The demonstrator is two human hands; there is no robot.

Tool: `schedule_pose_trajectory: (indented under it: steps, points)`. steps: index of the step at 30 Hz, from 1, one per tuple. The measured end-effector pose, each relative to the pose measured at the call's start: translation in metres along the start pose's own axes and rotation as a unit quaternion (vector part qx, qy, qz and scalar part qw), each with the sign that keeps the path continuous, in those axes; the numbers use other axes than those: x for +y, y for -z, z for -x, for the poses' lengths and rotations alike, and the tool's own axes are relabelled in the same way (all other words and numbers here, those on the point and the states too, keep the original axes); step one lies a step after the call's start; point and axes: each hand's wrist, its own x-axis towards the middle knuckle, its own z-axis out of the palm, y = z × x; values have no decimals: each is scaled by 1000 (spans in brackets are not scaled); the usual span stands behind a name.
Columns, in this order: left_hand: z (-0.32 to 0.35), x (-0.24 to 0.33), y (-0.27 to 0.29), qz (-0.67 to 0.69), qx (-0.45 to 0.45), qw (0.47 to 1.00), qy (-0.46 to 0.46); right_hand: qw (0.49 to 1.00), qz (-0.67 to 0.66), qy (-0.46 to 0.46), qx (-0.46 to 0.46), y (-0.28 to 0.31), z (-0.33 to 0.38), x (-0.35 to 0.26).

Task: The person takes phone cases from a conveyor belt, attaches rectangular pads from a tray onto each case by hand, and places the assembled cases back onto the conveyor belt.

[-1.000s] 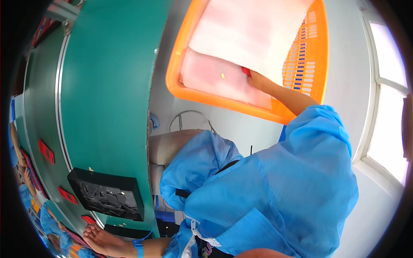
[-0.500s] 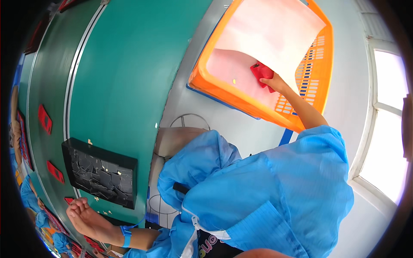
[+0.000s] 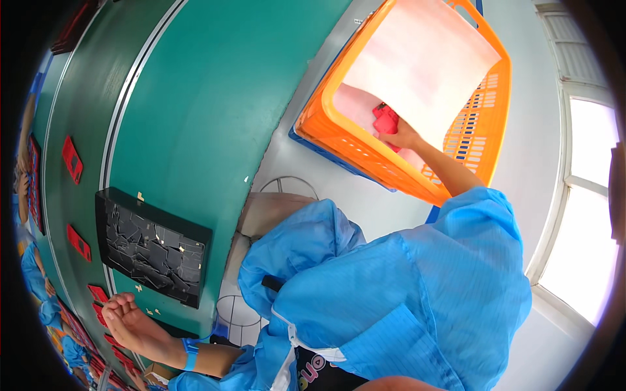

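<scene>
Inside an orange plastic basket (image 3: 312,112) at the upper right, my right hand (image 3: 405,137) grips a red phone-shaped plastic piece (image 3: 386,120) with a dark spot at its upper corner. The hand partly covers it, and I cannot tell whether it is one piece or several. Below it is pinkish lining; a large pale sheet (image 3: 430,58) rises over the basket beside it. My left hand (image 3: 134,329), with a blue wristband, hovers over the green table at the lower left. Its fingers are loosely curled with nothing visible in them, close to some red pieces (image 3: 99,294).
A black tray (image 3: 205,270) full of dark thin pieces rests on the green table (image 3: 195,98). More red pieces (image 3: 72,159) lie along the table's left side. A stool (image 3: 287,182) stands between table and basket. Other people in blue (image 3: 32,267) work at the far left.
The view has shifted, so the basket appears farther right. My right hand and the red piece sit slightly lower inside it. The left hand's fingers look a little looser.
</scene>
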Motion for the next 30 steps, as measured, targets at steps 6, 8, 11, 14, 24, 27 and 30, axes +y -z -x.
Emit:
schedule_pose_trajectory:
  steps: [6,8,11,14,24,27,30]
  points:
    - [5,1,2,5,-5,1000,-7,997,-37,40,48,-13,13,-23]
    - [3,5,-1,-1,-1,1000,-10,998,-64,3,17,-12,1,1]
    - [14,16,-3,10,-1,1000,-13,1000,-15,5,20,-25,-13,19]
    - [49,37,-21,14,-17,999,-31,982,-97,151,-62,-34,-5,-37]
    - [77,76,-56,241,-187,946,-111,728,-405,439,-338,-129,47,-295]
    - [116,96,-82,277,-93,953,-87,624,-516,461,-362,-119,79,-364]
    - [98,90,-85,340,-11,939,-43,538,-611,449,-369,-85,128,-394]
